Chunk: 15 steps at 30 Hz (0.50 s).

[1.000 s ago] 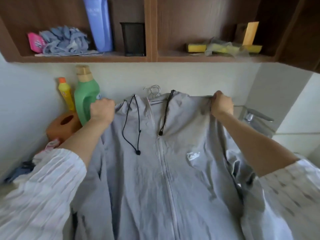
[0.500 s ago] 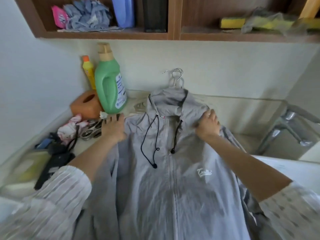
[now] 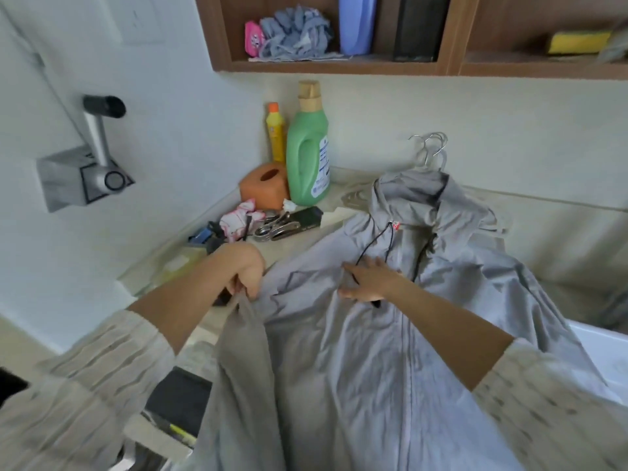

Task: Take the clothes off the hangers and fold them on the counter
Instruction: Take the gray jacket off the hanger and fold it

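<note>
The grey hooded jacket (image 3: 390, 334) lies front-up across the bench (image 3: 299, 243), its hood near the metal hangers (image 3: 430, 149) at the back wall; the left hand (image 3: 246, 270) has its grip pinched on the jacket's left sleeve; the right hand (image 3: 368, 278) presses flat, fingers spread, on the chest beside the black drawcord (image 3: 387, 239).

One grey jacket (image 3: 390, 351), two hands, two bottles, one orange tissue box (image 3: 263, 185), one yellow sponge (image 3: 577, 42)
</note>
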Available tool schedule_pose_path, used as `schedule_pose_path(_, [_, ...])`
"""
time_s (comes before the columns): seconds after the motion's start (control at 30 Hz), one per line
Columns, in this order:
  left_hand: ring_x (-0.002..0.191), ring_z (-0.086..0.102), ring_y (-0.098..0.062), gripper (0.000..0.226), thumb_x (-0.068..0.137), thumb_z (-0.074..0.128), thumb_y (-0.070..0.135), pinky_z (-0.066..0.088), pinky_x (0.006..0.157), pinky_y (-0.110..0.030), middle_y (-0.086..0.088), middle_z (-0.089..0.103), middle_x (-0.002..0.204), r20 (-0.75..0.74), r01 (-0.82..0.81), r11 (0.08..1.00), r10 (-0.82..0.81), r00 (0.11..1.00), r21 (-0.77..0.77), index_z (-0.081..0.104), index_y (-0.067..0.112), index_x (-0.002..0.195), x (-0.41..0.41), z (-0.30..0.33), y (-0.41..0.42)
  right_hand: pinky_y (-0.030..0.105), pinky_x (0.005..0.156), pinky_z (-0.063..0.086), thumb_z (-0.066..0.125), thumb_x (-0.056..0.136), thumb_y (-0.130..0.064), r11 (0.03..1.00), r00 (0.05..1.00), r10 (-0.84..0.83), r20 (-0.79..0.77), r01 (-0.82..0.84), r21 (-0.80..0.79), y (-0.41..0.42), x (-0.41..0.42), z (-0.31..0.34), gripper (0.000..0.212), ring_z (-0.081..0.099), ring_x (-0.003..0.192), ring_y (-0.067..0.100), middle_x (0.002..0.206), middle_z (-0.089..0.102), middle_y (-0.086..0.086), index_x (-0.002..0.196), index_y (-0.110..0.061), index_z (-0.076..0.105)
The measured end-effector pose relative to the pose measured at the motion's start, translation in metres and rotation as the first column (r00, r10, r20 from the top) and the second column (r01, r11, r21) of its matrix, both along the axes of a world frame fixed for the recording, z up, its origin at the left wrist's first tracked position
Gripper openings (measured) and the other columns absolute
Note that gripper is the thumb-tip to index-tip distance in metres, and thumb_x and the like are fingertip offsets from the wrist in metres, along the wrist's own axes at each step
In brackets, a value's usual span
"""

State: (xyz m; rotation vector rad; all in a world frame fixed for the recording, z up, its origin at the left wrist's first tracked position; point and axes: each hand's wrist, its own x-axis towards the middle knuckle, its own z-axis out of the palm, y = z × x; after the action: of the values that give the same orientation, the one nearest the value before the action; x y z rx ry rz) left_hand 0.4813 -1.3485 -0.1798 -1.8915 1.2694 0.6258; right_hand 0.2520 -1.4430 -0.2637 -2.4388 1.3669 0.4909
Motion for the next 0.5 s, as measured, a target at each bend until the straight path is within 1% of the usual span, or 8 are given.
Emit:
schedule_pose_path(0.07, [0.058, 0.048, -0.017, 0.023, 0.089, 0.061, 0.028, 0.044, 0.062, -0.027, -0.009, 0.057, 0.076, 0.117, -0.006, 0.999, -0.001, 0.993, 0.054, 0.059, 0.007, 0.08, 0.014, 0.024, -0.002, 0.064, 0.11, 0.014, 0.028, 0.055, -0.094, 0.999, 1.0, 0.013, -0.01, -0.012, 0.035, -0.008, 0.003, -0.005, 0.107, -0.006, 0.146, 0.032, 0.16, 0.0, 0.004, 0.146, -0.047, -0.004])
schedule_pose_path(0.1, [0.059, 0.049, -0.017, 0.021, 0.089, 0.061, 0.027, 0.048, 0.069, -0.029, -0.009, 0.059, 0.077, 0.194, 0.031, 0.999, -0.035, 0.98, 0.022, 0.059, 0.01, 0.077, 0.019, 0.035, -0.002, 0.062, 0.111, 0.014, 0.025, 0.049, -0.096, 0.999, 1.0, 0.009, -0.007, -0.009, 0.041, -0.012, 0.006, -0.01, 0.112, -0.006, 0.146, 0.031, 0.161, 0.001, 0.004, 0.145, -0.048, -0.005])
schedule_pose_path(0.17, [0.085, 0.061, -0.02, 0.016, 0.092, 0.058, 0.021, 0.047, 0.091, -0.03, -0.012, 0.065, 0.108, 0.294, 0.1, 0.99, -0.067, 0.953, -0.101, 0.062, 0.012, 0.105, 0.023, 0.053, -0.004, 0.061, 0.112, 0.014, 0.026, 0.05, -0.097, 1.0, 1.0, -0.004, -0.005, 0.004, 0.028, -0.013, 0.006, -0.01, 0.111, -0.006, 0.147, 0.031, 0.16, 0.0, 0.003, 0.145, -0.048, -0.005])
schedule_pose_path(0.23, [0.115, 0.057, -0.027, 0.035, 0.096, 0.046, 0.015, 0.043, 0.097, -0.033, -0.014, 0.054, 0.132, 0.335, 0.204, 0.905, -0.073, 0.939, -0.374, 0.051, 0.009, 0.13, 0.028, 0.06, -0.013, 0.062, 0.111, 0.015, 0.033, 0.065, -0.09, 1.0, 1.0, -0.002, -0.008, 0.002, 0.017, -0.007, 0.005, -0.003, 0.099, -0.006, 0.146, 0.033, 0.16, -0.004, 0.002, 0.147, -0.047, -0.003])
schedule_pose_path(0.3, [0.119, 0.053, -0.032, 0.036, 0.098, 0.038, 0.013, 0.043, 0.097, -0.037, -0.016, 0.053, 0.13, 0.292, 0.195, 0.725, 0.008, 0.956, -0.66, 0.049, 0.007, 0.131, 0.029, 0.064, -0.025, 0.064, 0.111, 0.015, 0.037, 0.076, -0.082, 1.0, 1.0, -0.019, -0.016, 0.019, 0.004, -0.007, 0.006, -0.002, 0.09, -0.006, 0.146, 0.034, 0.16, -0.006, 0.001, 0.148, -0.045, -0.002])
schedule_pose_path(0.37, [0.118, 0.054, -0.033, 0.035, 0.098, 0.036, 0.008, 0.044, 0.095, -0.037, -0.016, 0.056, 0.127, 0.222, 0.148, 0.559, 0.066, 0.973, -0.816, 0.05, 0.003, 0.13, 0.025, 0.058, -0.038, 0.065, 0.11, 0.015, 0.038, 0.079, -0.08, 0.998, 0.998, -0.055, -0.011, 0.055, -0.006, -0.01, 0.007, -0.002, 0.086, -0.006, 0.146, 0.033, 0.16, -0.008, -0.001, 0.148, -0.045, -0.002])
schedule_pose_path(0.43, [0.117, 0.053, -0.033, 0.036, 0.098, 0.038, 0.007, 0.043, 0.092, -0.034, -0.016, 0.055, 0.128, 0.066, 0.066, 0.432, -0.015, 0.998, -0.899, 0.049, -0.001, 0.131, 0.023, 0.041, -0.044, 0.065, 0.111, 0.014, 0.038, 0.08, -0.078, 0.997, 0.997, -0.071, -0.007, 0.071, -0.012, -0.014, 0.01, -0.004, 0.086, -0.006, 0.146, 0.033, 0.16, -0.009, -0.001, 0.148, -0.044, -0.002])
schedule_pose_path(0.5, [0.127, 0.042, -0.036, 0.051, 0.096, 0.049, 0.019, 0.036, 0.1, -0.037, -0.017, 0.037, 0.144, -0.102, -0.029, 0.495, -0.12, 0.988, -0.869, 0.033, 0.009, 0.143, 0.035, 0.013, -0.044, 0.065, 0.111, 0.013, 0.038, 0.081, -0.077, 0.997, 0.997, -0.074, -0.011, 0.074, -0.029, -0.018, 0.01, -0.006, 0.085, -0.007, 0.146, 0.033, 0.16, -0.011, 0.0, 0.148, -0.044, -0.002])
